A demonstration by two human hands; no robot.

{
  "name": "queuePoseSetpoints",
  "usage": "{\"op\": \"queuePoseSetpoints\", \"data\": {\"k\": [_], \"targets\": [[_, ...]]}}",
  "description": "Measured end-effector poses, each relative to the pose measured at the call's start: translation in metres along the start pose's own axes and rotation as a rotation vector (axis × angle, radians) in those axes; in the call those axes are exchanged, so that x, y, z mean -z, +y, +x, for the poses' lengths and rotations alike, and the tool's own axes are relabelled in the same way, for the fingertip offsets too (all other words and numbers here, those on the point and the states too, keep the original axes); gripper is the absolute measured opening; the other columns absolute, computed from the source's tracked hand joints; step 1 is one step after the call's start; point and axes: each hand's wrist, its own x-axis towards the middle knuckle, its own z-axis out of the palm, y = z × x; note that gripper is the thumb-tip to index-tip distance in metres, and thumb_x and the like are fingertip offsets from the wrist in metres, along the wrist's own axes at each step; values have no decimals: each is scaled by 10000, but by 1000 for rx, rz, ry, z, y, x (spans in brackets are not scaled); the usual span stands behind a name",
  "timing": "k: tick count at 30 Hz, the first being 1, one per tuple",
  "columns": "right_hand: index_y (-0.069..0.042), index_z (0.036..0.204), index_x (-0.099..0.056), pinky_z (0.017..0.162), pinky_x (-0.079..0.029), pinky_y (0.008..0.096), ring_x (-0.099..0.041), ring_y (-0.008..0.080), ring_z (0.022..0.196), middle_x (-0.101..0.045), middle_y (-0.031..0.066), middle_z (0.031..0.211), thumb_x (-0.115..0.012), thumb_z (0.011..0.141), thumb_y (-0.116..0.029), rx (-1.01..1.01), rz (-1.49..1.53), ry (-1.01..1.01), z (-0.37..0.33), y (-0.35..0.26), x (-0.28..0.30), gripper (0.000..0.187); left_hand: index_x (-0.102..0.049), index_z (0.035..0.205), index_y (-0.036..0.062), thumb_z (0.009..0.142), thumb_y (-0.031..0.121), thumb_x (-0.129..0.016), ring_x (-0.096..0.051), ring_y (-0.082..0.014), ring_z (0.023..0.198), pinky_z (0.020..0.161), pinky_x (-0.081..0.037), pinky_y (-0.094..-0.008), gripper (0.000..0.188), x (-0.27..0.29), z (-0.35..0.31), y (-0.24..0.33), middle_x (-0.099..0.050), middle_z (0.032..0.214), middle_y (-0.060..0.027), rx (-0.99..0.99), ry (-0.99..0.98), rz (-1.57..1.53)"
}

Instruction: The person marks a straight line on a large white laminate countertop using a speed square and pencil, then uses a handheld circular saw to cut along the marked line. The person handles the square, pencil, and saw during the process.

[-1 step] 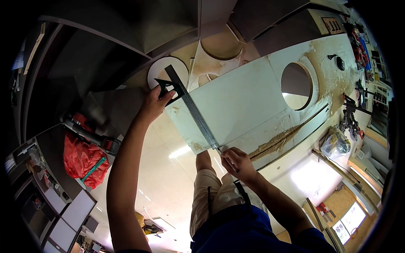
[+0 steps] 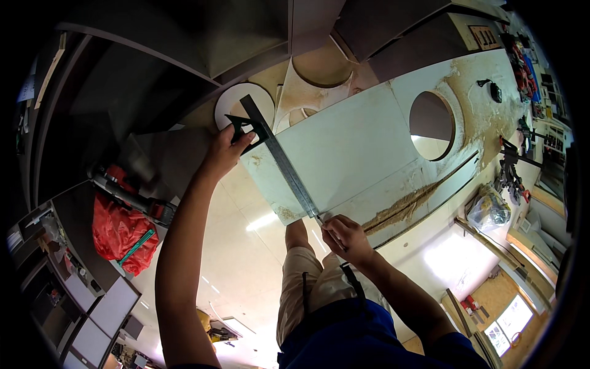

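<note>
Combination square [image 2: 279, 157] lies aslant across the near-left end of a pale board [image 2: 350, 157], its long metal blade running from 11 o'clock down to 5 o'clock about the centre of the view. Toward 10 o'clock, the left hand [image 2: 225, 151] is closed on the dark triangular head [image 2: 263, 131] of the square, the thumb laid over its frame. Between 4 and 5 o'clock, the right hand [image 2: 346, 236] pinches a slim marking tool [image 2: 321, 221], fingers bent around it, with the tip close to the blade's lower end; the tip is small and dim here, so I cannot tell whether it touches the board or the metal.

Toward 2 o'clock, the board has a large round hole [image 2: 432, 127], with brown dust spread beyond it and a small black object [image 2: 495, 92] farther out. A strip of sawdust [image 2: 402, 210] runs along the board toward 3 to 4 o'clock. At 11 o'clock, a white disc [image 2: 228, 101] lies past the square's upper end. At 9 o'clock, a grey and red power tool [image 2: 132, 198] rests beside a crumpled red bag [image 2: 117, 230], and a clear plastic bag [image 2: 490, 210] sits at 3 o'clock.
</note>
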Motion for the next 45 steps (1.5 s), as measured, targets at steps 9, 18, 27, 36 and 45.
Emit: {"op": "queuePoseSetpoints", "data": {"k": [9, 18, 27, 36, 45], "targets": [[16, 951, -614, 680, -543, 388, -676, 354, 790, -671, 168, 898, -730, 837, 54, 42, -10, 1, 2, 0, 1, 167, -583, 944, -4, 1004, 444, -677, -522, -162, 670, 629, -458, -350, 461, -2, 3, -6, -589, 729, -76, -29, 16, 26], [4, 940, -588, 650, -531, 384, -664, 337, 746, -661, 155, 874, -719, 833, 60, 20, -18, -14, 3, 0, 1, 178, -593, 951, -12, 1008, 431, -672, -574, -191, 728, 692, -491, -371, 453, 0, 3, 1, -644, 802, -109, -7, 7, 56], [4, 946, -592, 627, -520, 372, -654, 319, 715, -648, 146, 842, -717, 820, 71, 43, -3, 16, 3, 0, 1, 189, -605, 964, -12, 1001, 423, -686, -599, -196, 746, 721, -504, -364, 444, 1, 4, 7, -664, 822, -111, 32, -17, 59], [2, 960, -602, 627, -515, 363, -649, 300, 714, -645, 137, 860, -708, 842, 57, 21, -1, -6, 2, 0, 1, 168, -613, 1000, 3, 1002, 456, -675, -602, -201, 777, 749, -506, -364, 457, -2, 7, 3, -679, 868, -110, 5, -36, 25], [4, 956, -602, 641, -524, 357, -658, 293, 731, -649, 139, 867, -700, 846, 54, 19, -14, -21, 0, 4, 4, 155, -612, 1010, -2, 998, 467, -675, -604, -221, 777, 756, -508, -372, 473, -2, 7, 7, -678, 873, -123, 7, -41, 68]]}}
